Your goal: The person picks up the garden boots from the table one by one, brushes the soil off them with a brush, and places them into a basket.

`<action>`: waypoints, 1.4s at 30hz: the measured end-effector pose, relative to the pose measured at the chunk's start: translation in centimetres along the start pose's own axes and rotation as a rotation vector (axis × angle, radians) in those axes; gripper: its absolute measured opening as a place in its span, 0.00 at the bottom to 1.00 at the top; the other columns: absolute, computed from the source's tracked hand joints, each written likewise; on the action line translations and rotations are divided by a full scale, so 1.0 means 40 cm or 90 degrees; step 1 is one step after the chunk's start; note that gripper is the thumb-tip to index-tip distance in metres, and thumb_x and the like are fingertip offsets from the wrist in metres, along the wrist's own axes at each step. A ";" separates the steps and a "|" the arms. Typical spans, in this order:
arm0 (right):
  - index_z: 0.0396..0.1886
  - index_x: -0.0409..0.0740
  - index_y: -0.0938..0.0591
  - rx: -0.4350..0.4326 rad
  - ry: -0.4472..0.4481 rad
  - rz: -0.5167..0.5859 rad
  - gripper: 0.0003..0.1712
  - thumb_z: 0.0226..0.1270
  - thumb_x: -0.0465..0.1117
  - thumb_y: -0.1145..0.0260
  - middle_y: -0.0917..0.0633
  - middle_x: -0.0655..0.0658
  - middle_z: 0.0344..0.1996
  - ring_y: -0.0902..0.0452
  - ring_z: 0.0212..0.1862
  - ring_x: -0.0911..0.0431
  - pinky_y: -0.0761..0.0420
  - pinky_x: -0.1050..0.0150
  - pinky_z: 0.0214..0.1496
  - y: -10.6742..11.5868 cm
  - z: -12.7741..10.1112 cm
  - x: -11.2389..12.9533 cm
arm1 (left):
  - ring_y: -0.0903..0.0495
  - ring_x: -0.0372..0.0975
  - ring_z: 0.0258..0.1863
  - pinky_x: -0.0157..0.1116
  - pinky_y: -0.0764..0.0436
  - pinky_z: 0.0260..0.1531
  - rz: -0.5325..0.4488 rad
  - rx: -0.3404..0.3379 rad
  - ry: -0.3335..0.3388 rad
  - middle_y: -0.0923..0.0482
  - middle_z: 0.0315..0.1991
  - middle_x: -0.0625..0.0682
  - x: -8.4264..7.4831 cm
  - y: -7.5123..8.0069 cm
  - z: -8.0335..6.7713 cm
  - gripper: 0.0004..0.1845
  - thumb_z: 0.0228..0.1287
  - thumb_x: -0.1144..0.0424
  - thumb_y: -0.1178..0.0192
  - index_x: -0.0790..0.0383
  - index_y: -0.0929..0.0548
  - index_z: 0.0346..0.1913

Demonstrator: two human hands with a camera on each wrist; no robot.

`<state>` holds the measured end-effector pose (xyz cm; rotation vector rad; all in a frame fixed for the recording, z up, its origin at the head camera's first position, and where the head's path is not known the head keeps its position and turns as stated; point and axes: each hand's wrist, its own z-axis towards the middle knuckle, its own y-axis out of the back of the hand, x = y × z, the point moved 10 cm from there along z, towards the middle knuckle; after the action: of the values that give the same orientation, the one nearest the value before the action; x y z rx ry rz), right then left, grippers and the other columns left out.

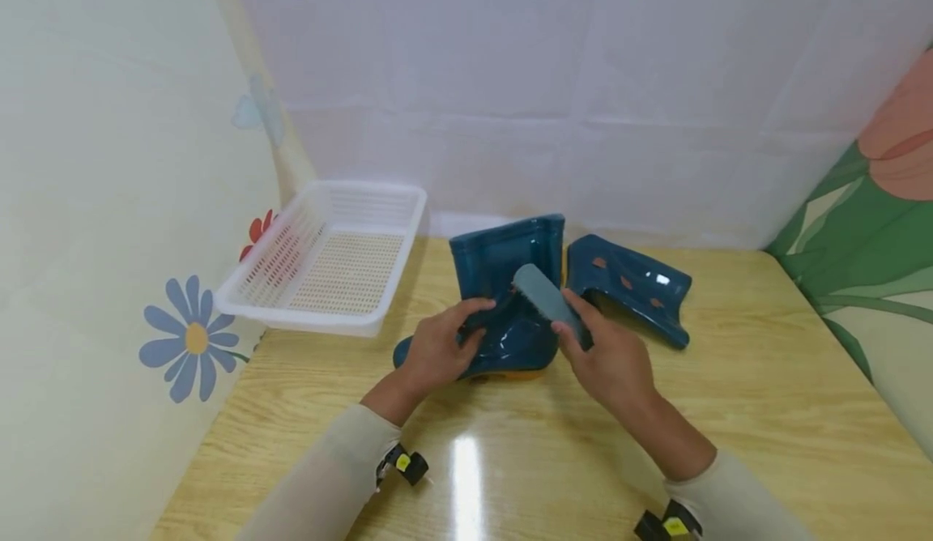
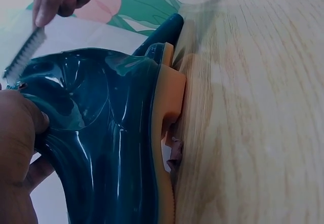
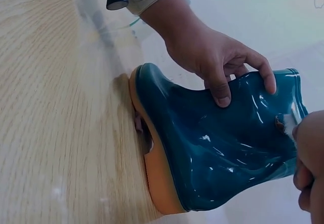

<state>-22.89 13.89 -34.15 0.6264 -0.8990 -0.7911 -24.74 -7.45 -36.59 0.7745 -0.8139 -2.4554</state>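
A glossy teal rain boot [image 1: 503, 261] with an orange sole [image 2: 169, 95] stands upright on the table, toe to the left. My left hand [image 1: 440, 347] grips its shaft just above the foot, thumb on one side and fingers on the other. In my right hand [image 1: 612, 355] is a scrub brush [image 1: 543, 291] with a grey-blue back. Its white bristles [image 2: 25, 57] face the shaft, close to a brown smudge [image 3: 280, 123]. The right wrist view crops most of the brush.
Another teal rain boot [image 1: 641, 270], marked with brown spots, lies on its side at the right. A white plastic basket [image 1: 368, 326] stands at the back left. Brownish scraps [image 2: 175, 153] show beneath the upright boot's sole. A white-draped wall [image 1: 510, 79] borders the table's back.
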 end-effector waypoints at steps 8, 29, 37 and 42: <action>0.70 0.45 0.22 0.007 -0.005 -0.039 0.29 0.73 0.49 0.31 0.20 0.44 0.21 0.36 0.17 0.57 0.38 0.62 0.18 0.001 -0.011 -0.016 | 0.22 0.36 0.24 0.35 0.21 0.24 0.000 0.004 0.001 0.14 0.51 0.55 -0.001 -0.002 0.002 0.27 0.64 0.71 0.30 0.52 0.24 0.64; 0.70 0.44 0.22 -0.036 0.035 -0.083 0.30 0.71 0.48 0.29 0.18 0.43 0.22 0.40 0.15 0.59 0.40 0.63 0.15 0.014 -0.005 0.001 | 0.18 0.38 0.28 0.36 0.20 0.25 -0.001 -0.003 -0.002 0.14 0.50 0.55 0.000 0.005 0.002 0.27 0.64 0.71 0.30 0.52 0.24 0.64; 0.70 0.44 0.23 -0.055 0.060 -0.040 0.31 0.71 0.48 0.29 0.20 0.45 0.19 0.40 0.15 0.60 0.40 0.63 0.16 0.016 0.009 0.034 | 0.22 0.37 0.23 0.34 0.23 0.21 0.008 -0.002 -0.001 0.14 0.50 0.56 -0.001 0.009 0.001 0.27 0.64 0.71 0.30 0.52 0.24 0.64; 0.71 0.45 0.23 -0.001 0.029 -0.039 0.30 0.74 0.49 0.32 0.30 0.52 0.14 0.39 0.15 0.59 0.38 0.62 0.17 -0.008 0.005 0.025 | 0.23 0.36 0.22 0.34 0.23 0.22 0.000 0.001 -0.004 0.14 0.50 0.55 -0.001 0.004 -0.001 0.28 0.64 0.71 0.30 0.52 0.24 0.65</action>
<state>-22.77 12.87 -33.86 0.6712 -0.8408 -0.8296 -24.63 -7.56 -36.52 0.7679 -0.8177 -2.4595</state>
